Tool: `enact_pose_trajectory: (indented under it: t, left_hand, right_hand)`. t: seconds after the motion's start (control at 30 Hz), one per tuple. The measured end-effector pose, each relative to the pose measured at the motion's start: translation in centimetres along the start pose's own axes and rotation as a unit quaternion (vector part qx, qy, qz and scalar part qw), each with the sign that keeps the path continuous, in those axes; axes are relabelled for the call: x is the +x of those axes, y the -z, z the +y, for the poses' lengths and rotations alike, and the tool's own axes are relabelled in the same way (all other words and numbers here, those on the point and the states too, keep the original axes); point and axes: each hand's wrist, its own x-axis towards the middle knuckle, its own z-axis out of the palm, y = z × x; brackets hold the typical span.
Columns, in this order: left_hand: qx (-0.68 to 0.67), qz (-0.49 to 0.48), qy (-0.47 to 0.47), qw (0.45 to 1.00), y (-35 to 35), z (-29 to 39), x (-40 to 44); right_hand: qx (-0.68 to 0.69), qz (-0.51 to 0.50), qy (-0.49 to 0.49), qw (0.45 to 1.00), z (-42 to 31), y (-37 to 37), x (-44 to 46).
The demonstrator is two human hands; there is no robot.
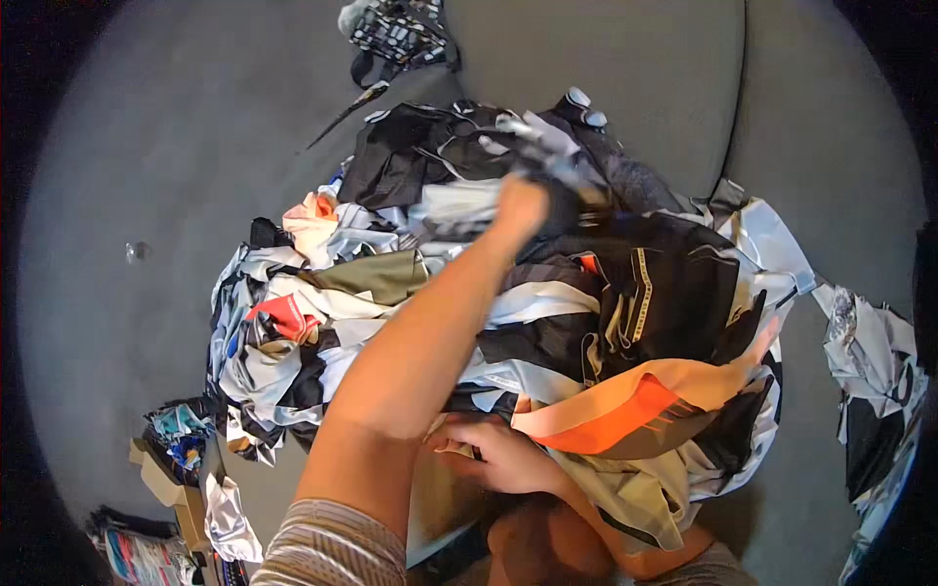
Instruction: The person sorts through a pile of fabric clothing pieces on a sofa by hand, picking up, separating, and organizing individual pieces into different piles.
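Your left hand is blurred among dark cloth on the clothes pile's far half; I can't tell its finger state. Your right hand curls its fingers at the near edge. Grey surface opens leftward. The black garment's strip lettering is unreadably small.

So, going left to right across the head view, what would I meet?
Cardboard box → red piece in the heap → patterned bundle at the top → orange cloth → separate cloths at far right.
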Motion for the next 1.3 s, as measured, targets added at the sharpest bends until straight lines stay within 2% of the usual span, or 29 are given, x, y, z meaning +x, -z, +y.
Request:
enact_pose_trajectory:
  t: [0.03,0.07,0.1,0.13,0.2,0.3,0.33,0.37,0.4,0.43,0.47,0.5,0.53,0.6,0.63,0.7,0.73,0.8,0.9,0.93,1.0,1.03,1.1,1.13,1.17,1.2,1.27,1.3]
  left_hand:
    - [-0.003,-0.038,-0.075,0.996,-5.3,3.2,-1.5]
    - [-0.008,-0.072,-0.151,0.986,-3.9,6.7,-5.3]
    - [-0.001,-0.181,-0.048,0.982,-4.3,10.8,-10.3]
    - [0.001,-0.241,-0.221,0.945,-6.3,10.1,-10.3]
    - [0.022,-0.285,-0.414,0.865,-8.7,9.3,-9.8]
    - [-0.035,-0.247,-0.443,0.861,-5.5,7.3,-6.6]
    - [0.038,-0.146,-0.346,0.926,-1.8,7.7,-7.3]
    - [-0.004,-0.060,-0.221,0.973,1.3,7.2,-7.8]
    - [0.044,0.058,-0.192,0.979,4.0,4.8,-6.2]
    - [0.196,0.196,-0.126,0.953,7.5,2.3,-5.0]
    - [0.332,0.333,-0.157,0.869,11.4,-3.3,-2.8]
    - [0.454,0.338,-0.059,0.823,16.1,-8.9,-0.6]
    - [0.509,0.389,-0.064,0.765,18.8,-13.2,-1.9]
    - [0.389,0.341,0.035,0.855,23.1,-17.9,-2.9]
    - [0.310,0.237,-0.045,0.920,26.3,-21.1,-1.3]
    - [0.414,0.315,0.020,0.854,30.2,-25.9,2.4]
    - [0.415,0.312,0.017,0.854,28.7,-23.3,1.7]
    - [0.267,0.251,-0.006,0.930,20.9,-15.9,1.2]
    - [0.040,0.173,-0.042,0.983,6.5,-3.0,-2.2]
    - [-0.036,0.146,-0.056,0.987,7.5,0.1,-4.7]
    - [0.104,-0.068,-0.148,0.981,2.5,4.8,-8.8]
    - [0.118,-0.145,-0.290,0.939,0.7,2.0,-6.7]
    - [0.107,-0.211,-0.281,0.930,0.3,3.3,-8.4]
    - [0.082,-0.153,-0.362,0.916,1.2,3.4,-8.8]
    - [0.121,-0.151,-0.218,0.956,3.5,5.2,-10.5]
    - [-0.020,-0.117,-0.272,0.955,5.0,3.0,-9.4]
    - [-0.184,0.015,-0.199,0.962,9.5,-1.0,-8.8]
    - [-0.083,0.148,-0.235,0.957,12.1,-3.5,-7.9]
  right_hand:
    - [0.023,0.029,0.025,0.999,-0.1,-0.2,-0.2]
    - [0.043,0.055,0.050,0.996,-0.3,-0.5,-0.3]
    - [0.062,0.079,0.076,0.992,-0.5,-0.7,-0.4]
    - [0.081,0.101,0.101,0.986,-0.6,-0.9,-0.4]
    - [0.063,0.078,0.083,0.991,-0.3,-0.9,-0.3]
    - [0.019,0.034,0.040,0.998,0.1,-0.4,-0.1]
    - [0.021,0.041,0.043,0.998,0.0,-0.3,-0.1]
    - [0.003,0.031,0.053,0.998,-0.1,-0.1,0.1]
    - [-0.016,0.021,0.062,0.998,-0.2,0.1,0.3]
    - [-0.037,0.011,0.068,0.997,-0.3,0.3,0.3]
    - [-0.060,0.000,0.073,0.996,-0.4,0.6,0.4]
    - [-0.062,0.004,0.072,0.995,-0.4,0.6,0.4]
    - [-0.053,0.009,0.088,0.995,-0.3,0.5,0.5]
    - [-0.034,0.021,0.122,0.992,0.1,0.1,0.7]
    - [-0.025,0.028,0.140,0.989,0.5,0.0,0.7]
    - [-0.033,0.041,0.136,0.989,1.4,-0.2,0.8]
    - [-0.040,0.042,0.128,0.990,2.0,-0.5,0.8]
    - [-0.054,0.033,0.111,0.992,2.7,-0.9,0.9]
    - [-0.038,0.012,0.112,0.993,1.6,0.1,0.6]
    - [-0.031,0.005,0.111,0.993,1.1,0.4,0.5]
    - [-0.027,-0.009,0.107,0.994,0.5,0.1,0.7]
    - [-0.027,0.004,0.103,0.994,0.3,-0.1,0.7]
    - [-0.027,0.040,0.095,0.994,0.1,-0.4,0.4]
    - [-0.026,0.063,0.094,0.993,0.1,-0.4,0.3]
    - [-0.024,0.070,0.096,0.993,0.2,-0.4,0.4]
    - [-0.025,0.066,0.104,0.992,0.3,-0.3,0.3]
    - [-0.030,0.050,0.119,0.991,0.4,0.0,0.4]
    - [-0.034,0.038,0.125,0.991,0.5,0.1,0.4]
